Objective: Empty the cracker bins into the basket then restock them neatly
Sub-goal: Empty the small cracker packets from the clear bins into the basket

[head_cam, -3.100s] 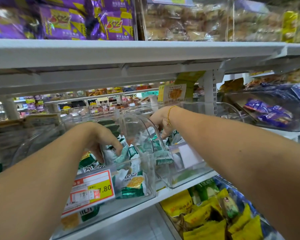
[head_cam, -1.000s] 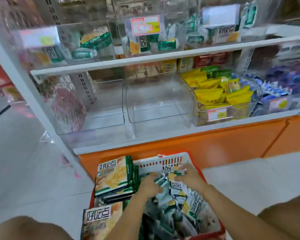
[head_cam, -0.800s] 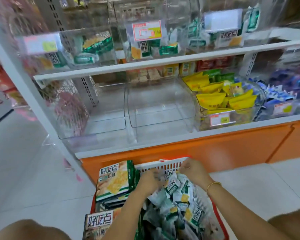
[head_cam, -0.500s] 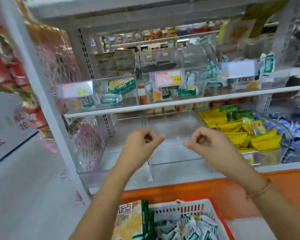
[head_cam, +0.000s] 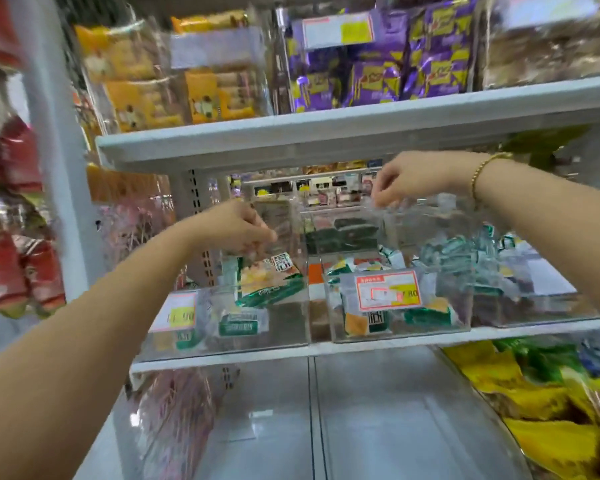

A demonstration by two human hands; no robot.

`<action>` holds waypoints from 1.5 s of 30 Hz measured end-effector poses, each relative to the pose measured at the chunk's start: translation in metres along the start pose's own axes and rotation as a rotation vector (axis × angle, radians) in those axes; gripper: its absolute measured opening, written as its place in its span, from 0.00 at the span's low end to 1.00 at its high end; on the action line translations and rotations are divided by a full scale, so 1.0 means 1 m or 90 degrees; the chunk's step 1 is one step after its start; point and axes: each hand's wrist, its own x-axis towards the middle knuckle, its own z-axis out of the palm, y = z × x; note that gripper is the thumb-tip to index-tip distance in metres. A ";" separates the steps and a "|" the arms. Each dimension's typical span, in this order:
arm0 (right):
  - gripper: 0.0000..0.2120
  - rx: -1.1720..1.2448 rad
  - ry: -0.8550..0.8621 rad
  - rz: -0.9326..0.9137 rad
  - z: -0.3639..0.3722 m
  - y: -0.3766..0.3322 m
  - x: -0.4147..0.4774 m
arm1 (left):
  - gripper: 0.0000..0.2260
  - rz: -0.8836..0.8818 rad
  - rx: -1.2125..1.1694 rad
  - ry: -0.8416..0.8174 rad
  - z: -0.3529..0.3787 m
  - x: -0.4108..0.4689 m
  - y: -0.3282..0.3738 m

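Three clear cracker bins stand on the middle shelf: a left bin (head_cam: 291,317), a middle bin (head_cam: 461,317) with a red price tag (head_cam: 388,291), and a right bin (head_cam: 537,313). Green and white cracker packets (head_cam: 267,282) lie in them. My left hand (head_cam: 236,225) hovers with curled fingers over the left bin's back; blur hides whether it holds anything. My right hand (head_cam: 409,180) pinches the top edge of a clear lid (head_cam: 426,209) above the middle and right bins. The basket is out of view.
The white shelf above (head_cam: 326,133) hangs close over my hands and carries purple packets (head_cam: 378,71) and orange biscuit packs (head_cam: 201,91). Below are clear bins with nothing visible inside (head_cam: 361,410) and yellow packets (head_cam: 541,410). A white upright (head_cam: 52,133) stands at the left.
Both hands left the basket on the floor, rose with nothing in them and reached up to the middle shelf's bins. The view tilted up, so the basket dropped out of sight.
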 end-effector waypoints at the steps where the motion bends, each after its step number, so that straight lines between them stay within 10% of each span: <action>1: 0.04 -0.022 -0.062 0.027 0.003 0.004 0.014 | 0.13 -0.013 0.021 -0.031 0.000 0.012 -0.004; 5: 0.08 -0.123 -0.277 0.137 0.022 0.023 0.066 | 0.12 -0.018 0.026 -0.103 0.004 0.054 -0.008; 8: 0.29 -0.166 -0.364 0.208 0.038 0.038 0.096 | 0.11 0.050 0.018 -0.045 0.015 0.078 0.007; 15: 0.44 -0.252 -0.350 0.230 0.073 0.078 0.122 | 0.07 0.126 0.172 -0.072 0.040 0.112 0.049; 45: 0.34 -0.430 -0.409 0.091 0.096 0.046 0.085 | 0.04 0.101 -0.117 0.050 0.049 0.096 0.023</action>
